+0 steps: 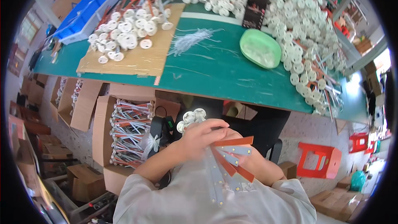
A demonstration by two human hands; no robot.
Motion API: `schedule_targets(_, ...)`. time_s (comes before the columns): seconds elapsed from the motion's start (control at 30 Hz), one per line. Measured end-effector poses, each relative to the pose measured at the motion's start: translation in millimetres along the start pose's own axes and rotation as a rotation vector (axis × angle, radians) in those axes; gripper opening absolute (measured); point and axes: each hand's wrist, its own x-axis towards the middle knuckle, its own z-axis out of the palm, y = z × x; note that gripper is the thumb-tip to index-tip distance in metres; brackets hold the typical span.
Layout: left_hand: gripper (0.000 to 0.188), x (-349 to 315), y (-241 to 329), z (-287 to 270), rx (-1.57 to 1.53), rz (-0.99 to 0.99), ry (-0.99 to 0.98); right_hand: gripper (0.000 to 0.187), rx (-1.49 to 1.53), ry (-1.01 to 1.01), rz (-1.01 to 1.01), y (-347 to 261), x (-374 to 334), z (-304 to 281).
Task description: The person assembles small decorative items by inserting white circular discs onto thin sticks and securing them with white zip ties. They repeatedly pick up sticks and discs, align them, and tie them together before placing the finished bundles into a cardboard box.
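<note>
Close to my chest, a bundle of LED light strips [232,157] is gripped in both hands. The narrow strips fan out toward me, some white with small yellowish chips and some orange-backed. At the far end of the bundle, several round white caps [190,118] stick out beyond my fingers. My left hand [201,137] is closed around the bundle, its fingers reaching across toward the right. Partly behind it, my right hand [234,135] is wrapped on the other side of the bundle, and most of its fingers are hidden.
On the green table [199,74] lie white plastic ties [192,41], a light-green tray [261,49], a black box [255,10] and heaps of white-capped strips [290,20]. More sit on cardboard [124,64]. An open carton [101,137] of strips stands left; a red stool [319,159] right.
</note>
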Motion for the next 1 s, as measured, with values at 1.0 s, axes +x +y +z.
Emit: schedule_targets(1.0, 0.047, -425.4, -159.7, -212.9, 0.531, -1.086, 1.966, 0.003, -1.972, 0.075, -0.741, -72.4, 248.0, 86.5)
